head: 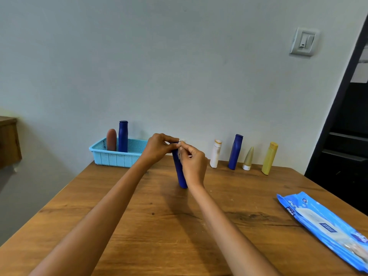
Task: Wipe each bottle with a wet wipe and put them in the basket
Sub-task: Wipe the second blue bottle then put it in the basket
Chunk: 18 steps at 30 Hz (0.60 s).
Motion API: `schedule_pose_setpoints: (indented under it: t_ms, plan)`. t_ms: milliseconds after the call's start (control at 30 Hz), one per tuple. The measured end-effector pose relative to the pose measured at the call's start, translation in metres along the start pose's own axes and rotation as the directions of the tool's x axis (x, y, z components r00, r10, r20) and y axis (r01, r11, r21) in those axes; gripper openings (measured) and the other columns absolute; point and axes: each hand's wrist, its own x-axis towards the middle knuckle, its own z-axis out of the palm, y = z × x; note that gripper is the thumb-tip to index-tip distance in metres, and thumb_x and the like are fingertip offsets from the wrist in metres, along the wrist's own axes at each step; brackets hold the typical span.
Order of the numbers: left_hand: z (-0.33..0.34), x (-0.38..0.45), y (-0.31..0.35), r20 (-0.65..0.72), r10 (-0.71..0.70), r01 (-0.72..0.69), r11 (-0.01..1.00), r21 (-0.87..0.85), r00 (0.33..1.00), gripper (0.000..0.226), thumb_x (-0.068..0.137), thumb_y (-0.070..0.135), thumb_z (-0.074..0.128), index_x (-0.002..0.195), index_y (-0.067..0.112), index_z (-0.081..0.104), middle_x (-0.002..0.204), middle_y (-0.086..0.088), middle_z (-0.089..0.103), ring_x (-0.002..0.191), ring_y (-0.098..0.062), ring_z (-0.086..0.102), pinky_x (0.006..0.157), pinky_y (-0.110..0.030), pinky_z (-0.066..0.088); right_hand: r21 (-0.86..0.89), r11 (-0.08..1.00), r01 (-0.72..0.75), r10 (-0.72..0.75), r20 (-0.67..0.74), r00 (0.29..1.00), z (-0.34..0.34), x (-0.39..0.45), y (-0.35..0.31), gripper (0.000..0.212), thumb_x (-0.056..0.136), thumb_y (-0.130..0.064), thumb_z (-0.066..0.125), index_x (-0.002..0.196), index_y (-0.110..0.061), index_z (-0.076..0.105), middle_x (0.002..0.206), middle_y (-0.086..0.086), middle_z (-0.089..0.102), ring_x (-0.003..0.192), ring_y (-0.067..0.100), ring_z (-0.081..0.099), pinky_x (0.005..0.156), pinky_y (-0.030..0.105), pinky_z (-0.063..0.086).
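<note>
A dark blue bottle (180,174) stands upright on the wooden table (159,226) at its middle. My left hand (158,148) grips the bottle's top. My right hand (194,166) pinches a small white wet wipe (180,145) against the bottle's upper part. A light blue basket (117,156) at the back left holds a brown bottle (111,140) and a blue bottle (123,136). Along the wall at the back right stand a white bottle (215,153), a blue bottle (235,152), a beige tube (249,158) and a yellow bottle (269,158).
A blue pack of wet wipes (324,226) lies at the table's right edge. A dark shelf unit (348,136) stands to the right of the table. A brown cabinet (9,142) is at the far left.
</note>
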Motion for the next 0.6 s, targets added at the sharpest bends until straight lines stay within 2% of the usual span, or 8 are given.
schedule_pose_setpoints:
  t_ms: [67,133,200,300,467,600]
  plan:
    - [-0.001,0.000,0.000,-0.009,-0.014,0.014,1.000,-0.019,1.000,0.028,0.080,0.019,0.072,0.105,0.006,0.070,0.094,-0.003,0.068,0.076,-0.009,0.067,0.070,-0.013,0.054,-0.056,0.998,0.001,-0.001,-0.008,1.000,0.002,-0.003,0.002,0.024,0.092,-0.030,0.058,0.112,-0.021,0.070,0.100,-0.004,0.073,0.084,0.006,0.061,0.069,0.027,0.054]
    - [-0.003,-0.001,-0.001,-0.016,-0.030,0.030,0.999,-0.026,0.999,0.027,0.080,0.016,0.072,0.105,0.005,0.070,0.094,-0.003,0.068,0.075,-0.006,0.066,0.065,-0.009,0.052,-0.149,0.989,0.012,-0.015,-0.018,1.000,0.000,-0.006,0.009,0.026,0.089,-0.038,0.060,0.108,-0.023,0.071,0.097,-0.005,0.073,0.086,0.011,0.063,0.066,0.030,0.055]
    - [-0.004,-0.001,-0.002,-0.018,-0.047,0.047,0.999,-0.026,0.999,0.026,0.081,0.014,0.070,0.106,0.005,0.069,0.093,-0.002,0.066,0.074,-0.005,0.064,0.062,-0.007,0.050,-0.209,0.978,-0.014,0.009,-0.026,1.000,-0.003,-0.006,0.018,0.025,0.088,-0.036,0.062,0.106,-0.022,0.072,0.099,-0.006,0.072,0.091,0.013,0.063,0.067,0.029,0.055]
    - [-0.003,-0.002,-0.001,-0.013,-0.055,0.054,0.998,-0.026,0.998,0.026,0.081,0.014,0.071,0.105,0.007,0.069,0.094,-0.002,0.066,0.073,-0.003,0.064,0.061,-0.007,0.049,-0.171,0.981,-0.089,0.087,-0.020,0.996,-0.006,-0.003,0.019,0.023,0.090,-0.029,0.059,0.109,-0.020,0.070,0.105,-0.006,0.071,0.098,0.013,0.063,0.072,0.026,0.053]
    - [0.000,-0.003,0.000,-0.016,-0.045,0.045,0.998,-0.035,0.999,0.026,0.080,0.017,0.072,0.104,0.007,0.070,0.092,-0.001,0.068,0.072,-0.001,0.064,0.060,-0.007,0.049,-0.001,1.000,0.019,-0.019,0.019,1.000,0.006,0.000,0.007,0.026,0.092,-0.025,0.059,0.116,-0.020,0.067,0.113,-0.005,0.069,0.103,0.008,0.061,0.083,0.024,0.053]
    - [-0.003,-0.005,-0.007,-0.028,-0.082,0.081,0.995,-0.057,0.996,0.029,0.081,0.017,0.071,0.106,0.004,0.069,0.092,-0.005,0.068,0.077,-0.007,0.066,0.069,-0.014,0.055,-0.013,1.000,-0.025,0.026,0.057,0.998,0.001,-0.005,0.020,0.024,0.091,-0.028,0.060,0.112,-0.020,0.069,0.108,-0.008,0.069,0.098,0.006,0.060,0.077,0.024,0.054]
